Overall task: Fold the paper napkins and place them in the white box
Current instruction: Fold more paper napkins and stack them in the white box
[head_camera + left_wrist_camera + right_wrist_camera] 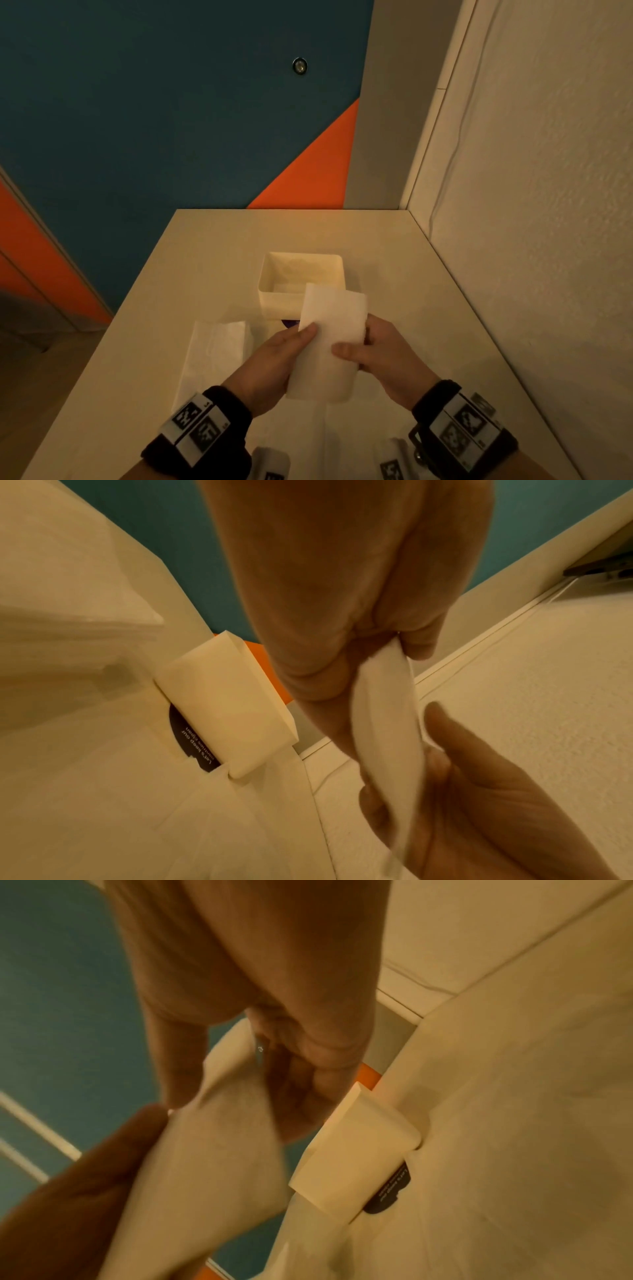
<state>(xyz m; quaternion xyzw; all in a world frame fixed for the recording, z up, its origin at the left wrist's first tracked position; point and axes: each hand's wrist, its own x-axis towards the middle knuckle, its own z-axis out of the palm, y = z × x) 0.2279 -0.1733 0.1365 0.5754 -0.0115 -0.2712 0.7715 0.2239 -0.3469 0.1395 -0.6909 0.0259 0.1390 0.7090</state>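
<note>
Both hands hold one folded white paper napkin (pixel 330 337) in the air above the table, just in front of the white box (pixel 274 298). My left hand (pixel 274 359) pinches its left edge with thumb on top. My right hand (pixel 376 353) grips its right edge, thumb across the front. In the left wrist view the napkin (pixel 387 723) hangs edge-on between my fingers. In the right wrist view the napkin (pixel 212 1150) sags below my fingers, with the box (pixel 356 1153) behind. The box holds some white paper inside.
A stack of flat napkins (pixel 212 353) lies on the white table (pixel 394 257) to the left of my hands. A dark round sticker (pixel 289 322) peeks out under the box. A white wall (pixel 531 240) bounds the table's right side.
</note>
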